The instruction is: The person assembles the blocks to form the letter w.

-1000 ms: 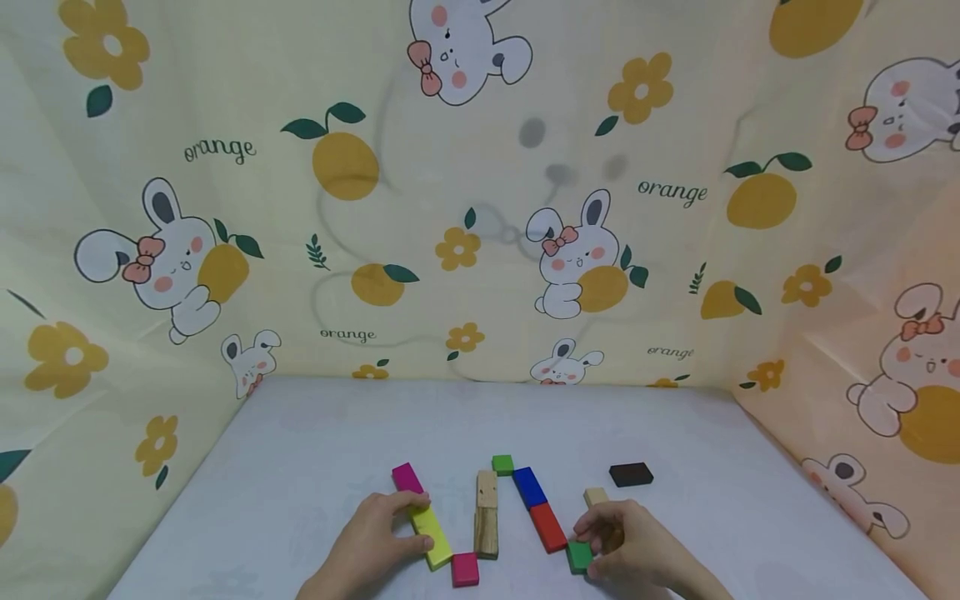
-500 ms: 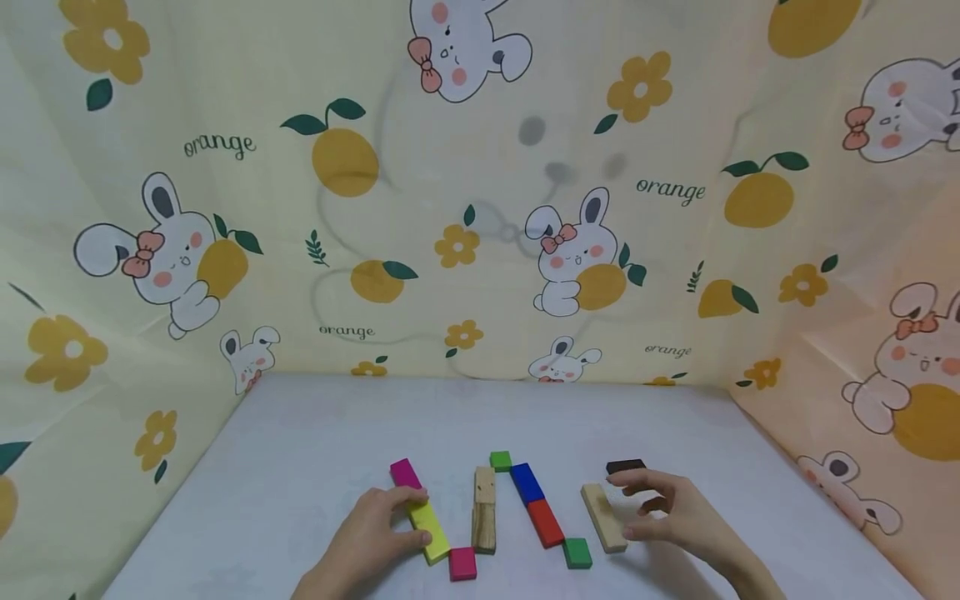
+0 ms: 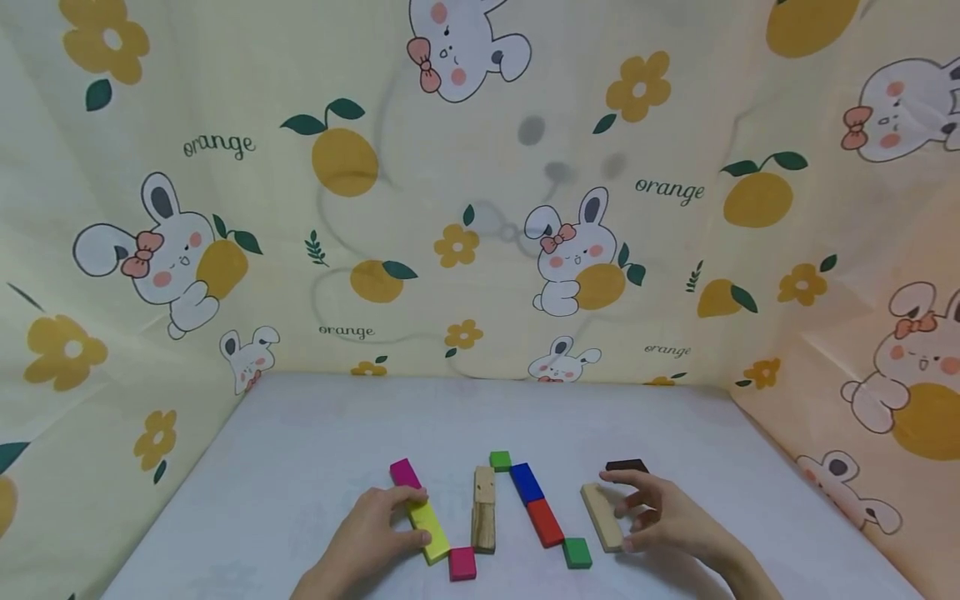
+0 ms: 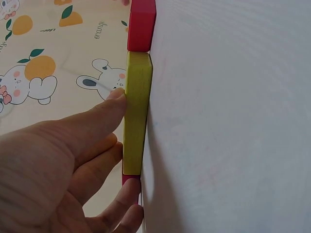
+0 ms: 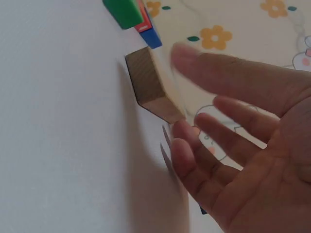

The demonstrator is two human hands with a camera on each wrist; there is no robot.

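Note:
My left hand [image 3: 375, 527] rests beside a yellow wooden block [image 3: 429, 532], thumb and fingertips against its left edge. In the left wrist view, lower fingertips reach the magenta block [image 4: 130, 180] at its end. My right hand [image 3: 669, 521] hovers at the right side of a pale plain wood block [image 3: 602, 518], thumb and fingers spread apart. The right wrist view shows this wood block [image 5: 151, 87] just off the fingertips, with nothing held. Behind the right hand's index finger lies a dark brown block [image 3: 626, 465], partly hidden.
Two natural wood blocks [image 3: 484, 510] stand in line mid-table, with a pink-red square block [image 3: 462, 563] at their near end and a green one [image 3: 500, 461] at the far end. A blue block [image 3: 527, 483], a red block [image 3: 545, 523] and another green square [image 3: 577, 553] slant rightward.
My right hand has left the near green block and shifted right to the plain wood block, then edged slightly left with its fingers closer to it. The left hand stays on the yellow block.

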